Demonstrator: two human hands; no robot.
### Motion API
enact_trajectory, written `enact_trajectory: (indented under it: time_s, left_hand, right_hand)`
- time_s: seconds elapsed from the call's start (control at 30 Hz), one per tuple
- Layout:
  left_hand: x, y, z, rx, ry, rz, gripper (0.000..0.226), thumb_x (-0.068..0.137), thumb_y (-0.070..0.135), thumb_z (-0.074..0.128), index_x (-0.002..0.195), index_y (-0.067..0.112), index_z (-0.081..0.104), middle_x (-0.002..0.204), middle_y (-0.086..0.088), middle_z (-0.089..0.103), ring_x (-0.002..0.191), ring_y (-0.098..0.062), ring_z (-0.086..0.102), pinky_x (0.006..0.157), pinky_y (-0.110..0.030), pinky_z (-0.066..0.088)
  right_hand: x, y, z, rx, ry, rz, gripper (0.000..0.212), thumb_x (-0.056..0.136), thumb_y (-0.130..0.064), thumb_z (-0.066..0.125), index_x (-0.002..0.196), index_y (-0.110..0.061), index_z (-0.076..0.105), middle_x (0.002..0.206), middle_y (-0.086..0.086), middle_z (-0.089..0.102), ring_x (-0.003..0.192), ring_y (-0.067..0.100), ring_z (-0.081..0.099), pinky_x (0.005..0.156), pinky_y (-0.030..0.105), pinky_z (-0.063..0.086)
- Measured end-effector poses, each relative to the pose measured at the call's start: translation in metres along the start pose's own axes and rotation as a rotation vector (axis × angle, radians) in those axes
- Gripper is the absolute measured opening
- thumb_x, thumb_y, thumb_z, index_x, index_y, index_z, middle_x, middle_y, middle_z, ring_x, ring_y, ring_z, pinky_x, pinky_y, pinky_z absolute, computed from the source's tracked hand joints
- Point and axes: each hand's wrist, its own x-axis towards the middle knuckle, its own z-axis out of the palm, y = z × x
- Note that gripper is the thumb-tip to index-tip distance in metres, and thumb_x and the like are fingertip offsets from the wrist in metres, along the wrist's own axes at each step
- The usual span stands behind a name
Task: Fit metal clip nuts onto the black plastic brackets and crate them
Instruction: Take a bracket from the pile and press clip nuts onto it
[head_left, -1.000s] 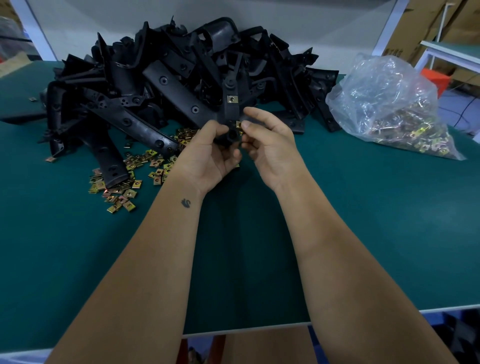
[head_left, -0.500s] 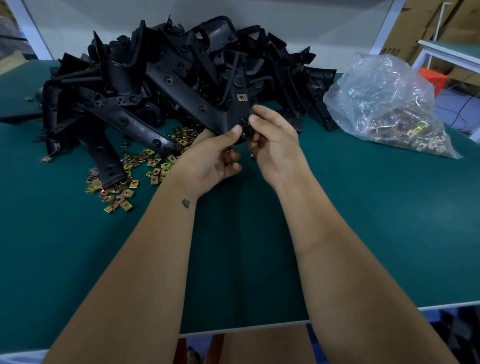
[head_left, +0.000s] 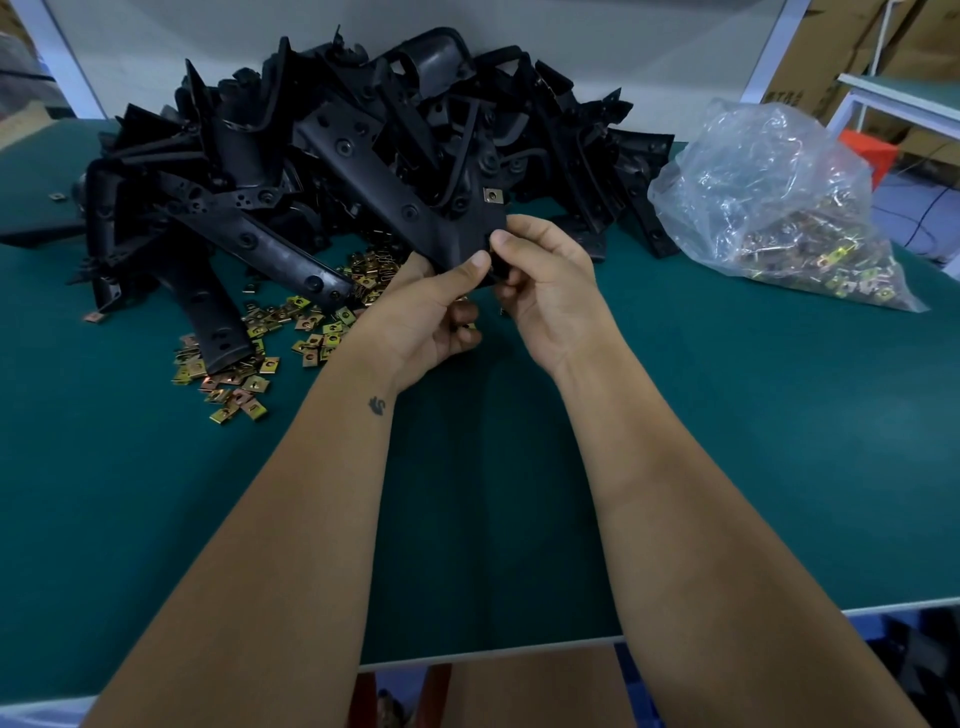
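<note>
A long black plastic bracket (head_left: 395, 200) slants up to the left above the green table. My left hand (head_left: 426, 317) grips its near end from below, thumb on top. My right hand (head_left: 545, 280) pinches the same end from the right, fingers curled round the edge. One brass clip nut (head_left: 492, 195) sits fitted on the bracket just above my hands. Whether a second clip nut is under my fingers is hidden. Loose clip nuts (head_left: 280, 338) lie scattered on the table to the left.
A big heap of black brackets (head_left: 311, 140) fills the back of the green table (head_left: 727, 415). A clear plastic bag of clip nuts (head_left: 779, 218) lies at the back right. The table's front edge (head_left: 493, 652) runs below my forearms. No crate shows.
Both hands have lifted the bracket's near end slightly up and to the right. The fitted clip nut has moved with it. My left thumb now lies on top of the bracket end.
</note>
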Motion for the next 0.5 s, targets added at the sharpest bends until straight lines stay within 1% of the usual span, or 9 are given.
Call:
enact_trajectory:
  time_s: [0.13, 0.2, 0.23, 0.3, 0.37, 0.4, 0.43, 0.47, 0.5]
  left_hand:
    - [0.0, 0.0, -0.001, -0.056, -0.052, 0.007, 0.017, 0.093, 0.019, 0.065, 0.108, 0.022, 0.058, 0.071, 0.009, 0.064, 0.055, -0.007, 0.048, 0.049, -0.02, 0.042]
    - [-0.001, 0.001, -0.001, -0.125, -0.072, 0.005, 0.024, 0.086, 0.018, 0.067, 0.108, 0.021, 0.059, 0.081, 0.005, 0.066, 0.059, -0.007, 0.054, 0.051, -0.018, 0.043]
    - [-0.001, 0.0, -0.001, -0.174, -0.066, 0.004, 0.022, 0.086, 0.016, 0.066, 0.107, 0.021, 0.06, 0.085, 0.003, 0.067, 0.06, -0.007, 0.057, 0.051, -0.016, 0.044]
    - [0.001, -0.001, 0.0, -0.275, -0.013, 0.0, 0.013, 0.093, 0.01, 0.06, 0.102, 0.02, 0.059, 0.087, 0.002, 0.068, 0.062, -0.007, 0.061, 0.049, -0.016, 0.044]
    - [0.004, -0.001, 0.0, -0.333, 0.041, 0.013, 0.012, 0.098, 0.007, 0.054, 0.103, 0.017, 0.054, 0.09, 0.0, 0.068, 0.066, -0.01, 0.064, 0.052, -0.018, 0.048]
    - [0.006, -0.002, 0.0, -0.332, 0.057, 0.03, 0.012, 0.099, 0.005, 0.052, 0.106, 0.015, 0.053, 0.096, -0.002, 0.068, 0.071, -0.012, 0.066, 0.059, -0.02, 0.053]
    - [0.007, -0.002, -0.001, -0.315, 0.07, 0.045, 0.014, 0.099, 0.004, 0.051, 0.108, 0.015, 0.053, 0.103, -0.005, 0.068, 0.081, -0.016, 0.067, 0.073, -0.027, 0.057]
    - [0.008, -0.003, -0.002, -0.292, 0.082, 0.054, 0.016, 0.099, 0.003, 0.05, 0.109, 0.015, 0.055, 0.109, -0.007, 0.067, 0.093, -0.02, 0.064, 0.087, -0.034, 0.056]
    - [0.009, -0.004, -0.002, -0.27, 0.091, 0.06, 0.018, 0.099, 0.003, 0.051, 0.109, 0.016, 0.057, 0.111, -0.007, 0.067, 0.102, -0.023, 0.06, 0.095, -0.039, 0.053]
  right_hand:
    - [-0.001, -0.001, 0.001, 0.001, -0.01, -0.034, 0.01, 0.09, -0.006, 0.065, 0.091, -0.015, 0.064, 0.086, 0.002, 0.063, 0.067, 0.01, 0.051, 0.056, 0.019, 0.045]
    - [-0.001, -0.002, 0.004, 0.005, 0.004, -0.046, 0.008, 0.092, -0.008, 0.061, 0.089, -0.014, 0.065, 0.08, 0.002, 0.063, 0.066, 0.011, 0.053, 0.055, 0.021, 0.046]
    - [-0.001, -0.003, 0.006, -0.023, 0.027, -0.065, 0.01, 0.094, -0.009, 0.059, 0.087, -0.014, 0.065, 0.077, 0.001, 0.062, 0.063, 0.011, 0.053, 0.055, 0.022, 0.046]
    - [-0.002, -0.002, 0.008, -0.206, 0.069, -0.154, 0.017, 0.094, -0.012, 0.058, 0.079, -0.015, 0.065, 0.072, 0.0, 0.061, 0.061, 0.011, 0.054, 0.056, 0.023, 0.045]
    - [-0.004, 0.002, 0.01, -0.458, 0.054, -0.262, 0.019, 0.092, -0.017, 0.061, 0.073, -0.018, 0.064, 0.07, -0.002, 0.062, 0.06, 0.009, 0.057, 0.056, 0.021, 0.045]
    - [-0.005, 0.005, 0.012, -0.559, 0.032, -0.294, 0.018, 0.091, -0.02, 0.063, 0.074, -0.019, 0.064, 0.07, -0.002, 0.065, 0.062, 0.009, 0.062, 0.057, 0.023, 0.048]
    - [-0.006, 0.008, 0.013, -0.652, 0.016, -0.314, 0.015, 0.09, -0.025, 0.064, 0.076, -0.02, 0.063, 0.074, -0.001, 0.067, 0.067, 0.011, 0.065, 0.06, 0.028, 0.052]
    - [-0.006, 0.011, 0.014, -0.744, 0.015, -0.335, 0.014, 0.088, -0.031, 0.064, 0.079, -0.02, 0.063, 0.079, 0.0, 0.068, 0.073, 0.014, 0.065, 0.066, 0.034, 0.054]
    - [-0.006, 0.013, 0.014, -0.835, 0.028, -0.367, 0.017, 0.087, -0.036, 0.064, 0.082, -0.02, 0.062, 0.083, -0.002, 0.066, 0.078, 0.013, 0.063, 0.07, 0.037, 0.053]
